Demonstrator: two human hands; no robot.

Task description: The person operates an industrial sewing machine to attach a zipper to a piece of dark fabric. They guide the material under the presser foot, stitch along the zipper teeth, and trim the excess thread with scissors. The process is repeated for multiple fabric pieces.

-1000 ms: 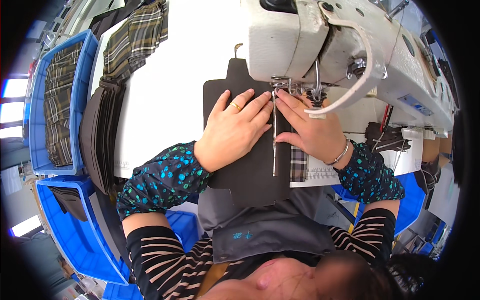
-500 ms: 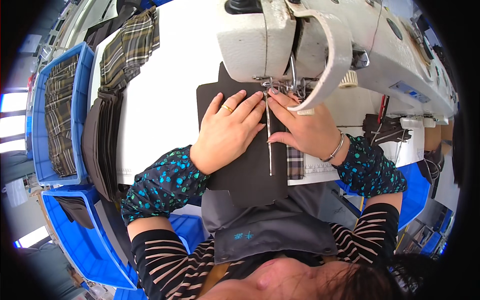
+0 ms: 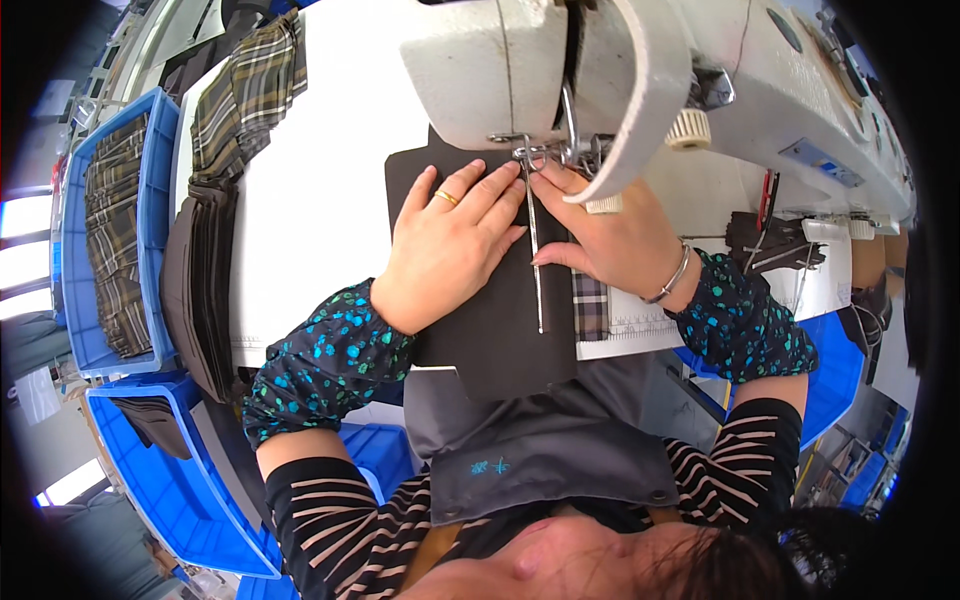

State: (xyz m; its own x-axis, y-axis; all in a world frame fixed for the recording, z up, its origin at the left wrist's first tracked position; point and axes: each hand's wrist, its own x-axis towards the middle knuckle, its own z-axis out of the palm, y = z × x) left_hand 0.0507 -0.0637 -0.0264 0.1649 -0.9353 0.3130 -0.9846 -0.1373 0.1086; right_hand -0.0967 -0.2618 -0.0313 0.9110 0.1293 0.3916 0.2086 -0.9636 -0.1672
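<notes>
Blue bin (image 3: 152,250) beside white table (image 3: 320,180); left hand (image 3: 448,240) and right hand (image 3: 618,240) unclenched on fabric (image 3: 485,340)

It's bright in here: the worktop (image 3: 320,190) left of the sewing machine (image 3: 470,85) is washed almost pure white. Well farther left of it, white panels (image 3: 24,252) glare. Around it, the view's outer edges bend, soften and blacken.

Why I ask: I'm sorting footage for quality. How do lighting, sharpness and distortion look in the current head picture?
Head view: the white tabletop looks washed out, and bright patches glare at the left edge; head view: the left hand, right hand and zip look fairly sharp; head view: fisheye bending curves the blue bin at upper left, and the corners go black.
</notes>
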